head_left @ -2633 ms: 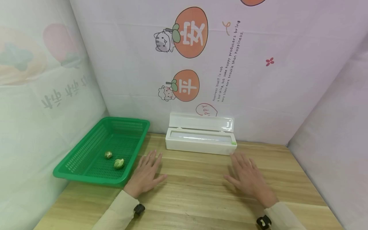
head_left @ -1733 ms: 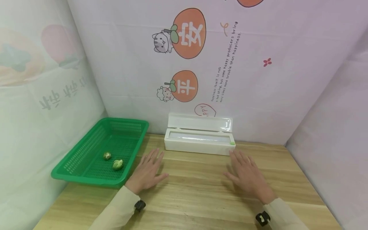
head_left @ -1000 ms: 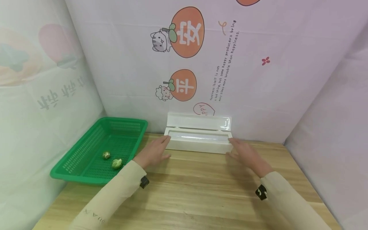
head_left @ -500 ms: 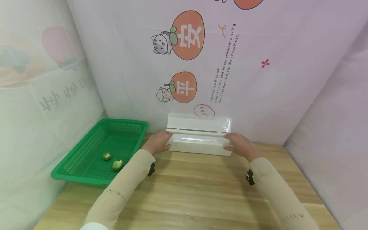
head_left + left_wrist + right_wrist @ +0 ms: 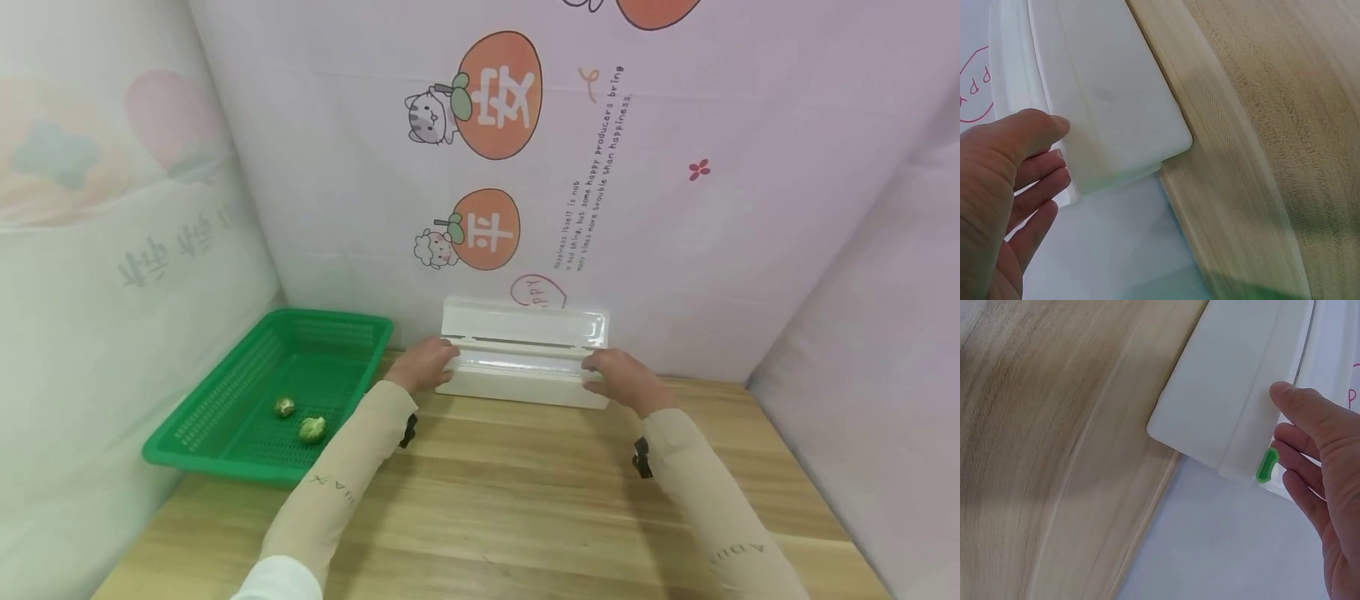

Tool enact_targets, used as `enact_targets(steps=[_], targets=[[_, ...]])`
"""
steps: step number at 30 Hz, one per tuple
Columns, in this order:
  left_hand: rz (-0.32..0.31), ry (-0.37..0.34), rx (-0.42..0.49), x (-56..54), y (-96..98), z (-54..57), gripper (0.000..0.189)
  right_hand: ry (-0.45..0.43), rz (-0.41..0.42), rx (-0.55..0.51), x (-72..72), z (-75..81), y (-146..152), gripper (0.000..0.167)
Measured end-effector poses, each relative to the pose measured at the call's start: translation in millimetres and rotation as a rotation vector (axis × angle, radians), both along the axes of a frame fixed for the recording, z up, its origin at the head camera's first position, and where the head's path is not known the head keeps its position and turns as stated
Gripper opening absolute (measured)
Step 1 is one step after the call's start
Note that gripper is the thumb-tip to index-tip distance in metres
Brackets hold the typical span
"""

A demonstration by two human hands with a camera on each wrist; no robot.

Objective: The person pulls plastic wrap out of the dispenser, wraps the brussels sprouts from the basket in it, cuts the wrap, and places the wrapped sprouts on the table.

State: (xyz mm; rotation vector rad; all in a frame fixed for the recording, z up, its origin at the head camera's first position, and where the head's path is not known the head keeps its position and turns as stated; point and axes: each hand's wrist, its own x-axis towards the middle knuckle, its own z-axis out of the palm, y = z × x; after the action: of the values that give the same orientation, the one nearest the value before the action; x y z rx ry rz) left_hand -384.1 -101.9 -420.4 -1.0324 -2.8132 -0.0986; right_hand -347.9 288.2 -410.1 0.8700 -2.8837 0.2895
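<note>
1. Three cloth walls (image 5: 675, 250) enclose the space; the back one bears orange fruit drawings, a cat, a sheep and lines of English text.
2. Below them lies a wood-grain table (image 5: 525, 517), its pale boards running sideways.
3. A green basket (image 5: 322, 379) with perforated sides sits at the table's left, near the left wall.
4. Two beige sleeves reach forward over the table, the left sleeve (image 5: 337, 483) passing just beside the basket, the right sleeve (image 5: 712, 500) well apart from it.
5. A long white box (image 5: 517, 387) stands at the back of the table, right of the basket, its lid (image 5: 525, 323) raised behind it.
6. The left hand (image 5: 423, 365) grips the box's left end — a narrow hold, thumb at the front, bent fingers behind the thumb.
7. The right hand (image 5: 628, 382) grips the right end likewise, thumb on the front and fingers bent at the end.
8. Each wrist carries a small black device (image 5: 642, 458).
9. Two round green vegetables (image 5: 312, 430) lie apart in the basket, one larger.
10. A small green piece (image 5: 1267, 465) sits at the box's right end — just beside the right fingers.
</note>
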Motion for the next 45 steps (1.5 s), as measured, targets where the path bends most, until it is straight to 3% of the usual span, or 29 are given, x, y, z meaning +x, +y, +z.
enact_targets(steps=[10,17,21,29,33,45], targets=[[-0.036,0.050,-0.019,-3.3,1.7,-2.6,0.017,-0.035,0.000,-0.014,-7.0,-4.4,-4.5,0.004],[-0.041,0.074,-0.028,-2.0,0.7,-3.2,0.010,-0.044,0.014,-0.028,-8.3,-6.2,-4.3,0.014],[-0.057,0.078,-0.022,-2.4,-0.1,-4.1,0.008,-0.050,0.000,-0.035,-8.3,-5.7,-3.9,0.009],[-0.052,0.013,0.053,-5.5,-0.6,-4.0,0.007,-0.091,0.001,-0.084,-13.2,-2.9,-0.4,0.003],[-0.046,-0.012,0.114,-8.2,-0.5,-4.0,0.009,-0.132,-0.036,-0.127,-15.8,-2.8,1.5,0.008],[0.065,-0.105,0.260,-11.2,1.2,-5.3,0.010,-0.235,-0.112,-0.194,-25.5,0.4,8.7,0.005]])
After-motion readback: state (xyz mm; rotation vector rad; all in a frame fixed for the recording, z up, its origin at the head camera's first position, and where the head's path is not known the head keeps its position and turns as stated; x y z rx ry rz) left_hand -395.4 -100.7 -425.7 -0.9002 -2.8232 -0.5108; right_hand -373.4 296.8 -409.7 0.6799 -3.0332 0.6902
